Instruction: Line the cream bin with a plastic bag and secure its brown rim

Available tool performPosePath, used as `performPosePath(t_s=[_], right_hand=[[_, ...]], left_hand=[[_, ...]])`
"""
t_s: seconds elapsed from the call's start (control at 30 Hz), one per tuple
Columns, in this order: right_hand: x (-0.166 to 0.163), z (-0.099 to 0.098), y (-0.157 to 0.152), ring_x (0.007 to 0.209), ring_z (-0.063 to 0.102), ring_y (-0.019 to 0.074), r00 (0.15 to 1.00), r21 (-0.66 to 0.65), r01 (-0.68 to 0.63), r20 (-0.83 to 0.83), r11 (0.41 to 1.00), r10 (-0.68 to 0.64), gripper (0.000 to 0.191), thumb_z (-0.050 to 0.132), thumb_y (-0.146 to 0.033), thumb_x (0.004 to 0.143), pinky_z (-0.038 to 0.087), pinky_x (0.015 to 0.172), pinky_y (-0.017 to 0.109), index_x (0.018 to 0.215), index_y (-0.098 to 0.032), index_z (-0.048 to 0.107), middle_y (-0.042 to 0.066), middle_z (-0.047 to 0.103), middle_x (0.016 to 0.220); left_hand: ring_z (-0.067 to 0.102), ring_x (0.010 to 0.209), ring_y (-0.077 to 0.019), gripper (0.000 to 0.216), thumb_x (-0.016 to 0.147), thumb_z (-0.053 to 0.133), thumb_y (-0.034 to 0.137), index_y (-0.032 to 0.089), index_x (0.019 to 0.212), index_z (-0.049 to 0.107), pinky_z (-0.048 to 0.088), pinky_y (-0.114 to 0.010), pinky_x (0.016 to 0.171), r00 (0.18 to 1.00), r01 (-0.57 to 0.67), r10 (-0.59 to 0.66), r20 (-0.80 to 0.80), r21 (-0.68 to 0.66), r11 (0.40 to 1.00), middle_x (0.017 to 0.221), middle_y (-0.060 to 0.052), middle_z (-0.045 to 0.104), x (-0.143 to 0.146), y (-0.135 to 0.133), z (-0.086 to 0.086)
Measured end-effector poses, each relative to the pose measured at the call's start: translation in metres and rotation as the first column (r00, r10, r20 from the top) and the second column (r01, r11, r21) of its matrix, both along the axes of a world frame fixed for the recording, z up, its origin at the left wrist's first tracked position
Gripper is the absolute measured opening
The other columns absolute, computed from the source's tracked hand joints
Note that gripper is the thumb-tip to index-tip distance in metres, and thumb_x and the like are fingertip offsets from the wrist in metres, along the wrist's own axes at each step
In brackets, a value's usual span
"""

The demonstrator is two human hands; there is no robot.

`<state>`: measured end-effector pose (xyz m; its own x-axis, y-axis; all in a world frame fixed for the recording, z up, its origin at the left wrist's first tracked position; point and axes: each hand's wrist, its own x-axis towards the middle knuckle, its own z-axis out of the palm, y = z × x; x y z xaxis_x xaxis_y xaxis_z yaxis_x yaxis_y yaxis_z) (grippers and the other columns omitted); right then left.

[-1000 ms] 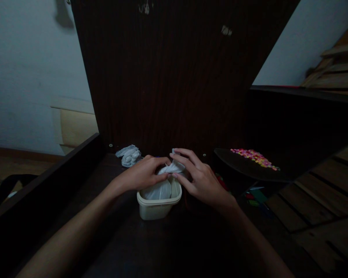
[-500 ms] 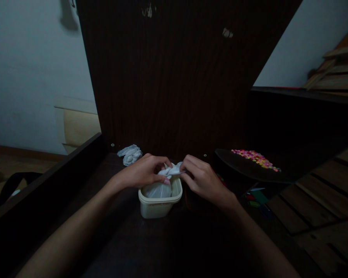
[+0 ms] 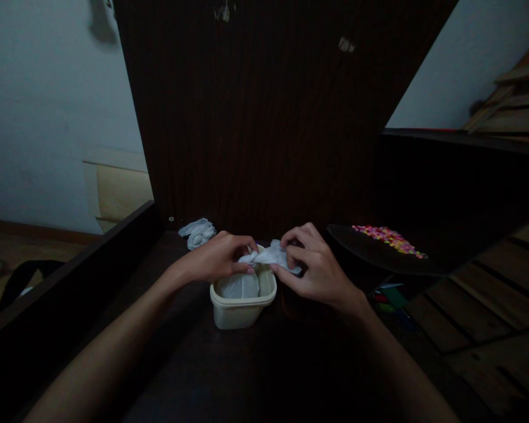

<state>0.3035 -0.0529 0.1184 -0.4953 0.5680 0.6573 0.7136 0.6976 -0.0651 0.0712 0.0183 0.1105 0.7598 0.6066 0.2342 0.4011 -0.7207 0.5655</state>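
Observation:
A white plastic bag sits inside a cream plastic tub, its neck twisted above the rim. My left hand pinches that twisted neck between thumb and fingers, over the tub's left side. The bag's loose end fans out to the right of the twist. Around this end is my right hand, fingers curled but apart from the thumb, whose tip touches the plastic. What the bag holds is not visible.
Behind my left hand lies a crumpled plastic bag. A tall dark wooden panel rises at the back. To the right, a dark shelf bears small pink and yellow pieces. A raised board edges the left side.
My right hand has opened its fingers and shifted slightly right, and the bag's loose end now shows spread out. My left hand keeps its pinch on the neck.

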Motion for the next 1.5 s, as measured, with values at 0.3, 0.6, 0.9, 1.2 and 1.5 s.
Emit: performPosePath(t_s=[0.3, 0.6, 0.9, 1.2, 1.5], right_hand=[[-0.019, 0.0, 0.016, 0.1, 0.06, 0.0222, 1.0, -0.328, -0.016, -0.03, 0.944, 0.007, 0.017, 0.067, -0.03, 0.094, 0.049, 0.087, 0.037, 0.104, -0.019, 0.059, 0.008, 0.065, 0.106], [-0.015, 0.003, 0.027, 0.082, 0.062, 0.0159, 0.996, -0.446, -0.088, -0.048, 0.891, 0.074, 0.008, 0.065, -0.025, 0.095, 0.043, 0.073, 0.027, 0.093, -0.018, 0.061, 0.001, 0.067, 0.089], [-0.012, 0.002, 0.026, 0.076, 0.061, 0.0136, 0.983, -0.346, -0.177, -0.117, 0.921, 0.144, 0.005, 0.061, -0.017, 0.093, 0.043, 0.069, 0.024, 0.089, -0.018, 0.062, 0.0, 0.068, 0.086], [-0.014, 0.009, 0.027, 0.073, 0.059, 0.0136, 0.99, -0.292, -0.141, -0.068, 0.946, 0.127, 0.011, 0.056, -0.01, 0.089, 0.04, 0.069, 0.025, 0.086, -0.02, 0.06, -0.001, 0.063, 0.081], [-0.013, 0.012, 0.031, 0.082, 0.064, 0.0158, 0.989, -0.274, -0.146, -0.006, 0.95, 0.15, 0.012, 0.057, -0.011, 0.094, 0.044, 0.073, 0.027, 0.094, -0.02, 0.065, 0.002, 0.069, 0.091]], left_hand=[[0.062, 0.064, -0.0138, 0.023, 0.086, 0.075, 0.032, 0.016, 0.103, 0.07, 0.041, -0.022, 0.06, 0.994, 0.029, -0.032, 0.108, 0.028, 0.999, 0.074, 0.001, 0.07, 0.001, 0.0, -0.005], [0.063, 0.068, -0.0147, 0.03, 0.088, 0.074, 0.038, 0.015, 0.107, 0.069, 0.042, -0.022, 0.061, 0.994, 0.04, -0.036, 0.099, -0.036, 0.999, 0.078, -0.001, 0.072, 0.0, -0.001, 0.001], [0.066, 0.076, -0.0157, 0.026, 0.099, 0.058, 0.037, 0.016, 0.111, 0.067, 0.046, -0.023, 0.065, 0.988, 0.128, -0.121, 0.092, -0.068, 0.989, 0.086, -0.003, 0.073, -0.003, -0.002, 0.004], [0.064, 0.074, -0.0146, 0.024, 0.097, 0.058, 0.034, 0.015, 0.11, 0.065, 0.045, -0.022, 0.065, 0.987, 0.142, -0.136, 0.08, -0.082, 0.986, 0.086, -0.003, 0.071, -0.004, -0.001, 0.005], [0.06, 0.068, -0.0131, 0.023, 0.097, 0.06, 0.034, 0.015, 0.107, 0.066, 0.043, -0.021, 0.061, 0.986, 0.16, -0.153, 0.069, -0.097, 0.982, 0.078, 0.0, 0.068, -0.006, 0.004, 0.005]])
